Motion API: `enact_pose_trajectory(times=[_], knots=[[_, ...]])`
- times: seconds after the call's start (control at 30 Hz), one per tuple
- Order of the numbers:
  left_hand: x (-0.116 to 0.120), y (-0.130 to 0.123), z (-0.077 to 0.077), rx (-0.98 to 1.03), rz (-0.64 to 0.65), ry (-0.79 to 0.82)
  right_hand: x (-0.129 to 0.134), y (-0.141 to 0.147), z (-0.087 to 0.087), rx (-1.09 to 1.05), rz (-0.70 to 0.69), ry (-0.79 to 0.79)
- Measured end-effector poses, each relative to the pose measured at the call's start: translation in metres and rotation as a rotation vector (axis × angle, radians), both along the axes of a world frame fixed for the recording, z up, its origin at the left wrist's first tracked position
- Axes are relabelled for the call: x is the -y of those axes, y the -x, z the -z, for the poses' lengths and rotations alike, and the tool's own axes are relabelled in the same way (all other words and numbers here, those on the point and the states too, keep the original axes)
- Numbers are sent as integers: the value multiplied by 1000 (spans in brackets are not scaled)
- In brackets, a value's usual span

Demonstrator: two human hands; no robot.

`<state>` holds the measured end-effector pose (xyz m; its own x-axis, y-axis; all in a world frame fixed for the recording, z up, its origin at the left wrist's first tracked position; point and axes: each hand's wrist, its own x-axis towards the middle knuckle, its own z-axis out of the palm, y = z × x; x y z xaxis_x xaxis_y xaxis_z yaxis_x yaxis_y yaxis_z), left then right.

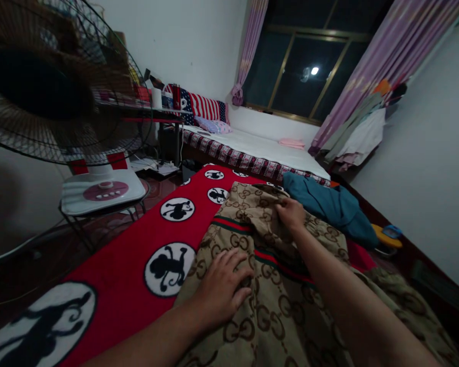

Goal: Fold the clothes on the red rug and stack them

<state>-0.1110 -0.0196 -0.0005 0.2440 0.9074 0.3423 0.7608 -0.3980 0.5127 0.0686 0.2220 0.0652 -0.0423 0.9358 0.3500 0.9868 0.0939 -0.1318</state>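
Note:
A tan jacket (275, 300) with a brown letter pattern and green-red stripes lies spread over a red blanket with monkey prints (137, 244). My left hand (224, 285) rests flat on the left part of the jacket below the stripe, fingers spread. Up near the collar end, my right hand (291, 214) is closed on a fold of the jacket cloth. My right forearm crosses over the jacket's right part and hides some of it. A teal folded garment (329, 206) lies just beyond the right hand.
A standing fan (38, 86) on a white base (103, 191) is close on the left. Behind are a cluttered desk (156, 114) and a bed with a white sheet (252, 140). Clothes (363, 132) hang by the right wall. A yellow object (386, 235) lies at the right.

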Motion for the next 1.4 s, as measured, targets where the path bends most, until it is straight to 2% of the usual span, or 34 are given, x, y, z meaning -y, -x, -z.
enact_pose_trajectory(times=[0.07,0.23,0.3,0.4,0.47,0.53,0.57,0.7,0.77,0.83,0.9,0.97,1.03,1.1,1.17,1.23,1.3,1.4], knots=[[0,0,0,14,15,-2,2,-6,1,8,79,-113],[0,0,-1,24,41,10,7,-3,9,189,39,81],[-1,0,-1,26,44,17,8,9,5,195,4,-16],[-1,0,-2,26,59,26,9,37,-5,174,-185,-245],[-1,0,-3,26,61,26,6,55,-4,161,-397,-276],[0,0,-3,28,59,24,-1,68,7,192,-554,-169],[0,0,-3,28,61,25,-6,72,15,217,-568,-68],[0,1,-2,23,73,45,-30,80,44,243,-346,326],[0,3,-2,21,82,51,-37,82,43,216,-309,404],[-1,5,-1,21,94,52,-38,83,33,214,-341,447],[-1,6,-1,23,105,51,-29,80,19,229,-404,473],[-2,6,0,21,110,45,-11,71,12,228,-472,422],[-2,5,0,18,104,31,13,56,17,207,-530,268],[-2,4,0,16,99,13,37,41,31,192,-565,135],[-2,4,0,13,99,-4,56,28,46,191,-552,170],[-2,4,0,6,104,-21,69,23,53,175,-511,258],[-2,4,1,-6,107,-35,80,24,52,140,-467,300],[-2,4,2,-21,109,-45,99,26,48,88,-448,220]])
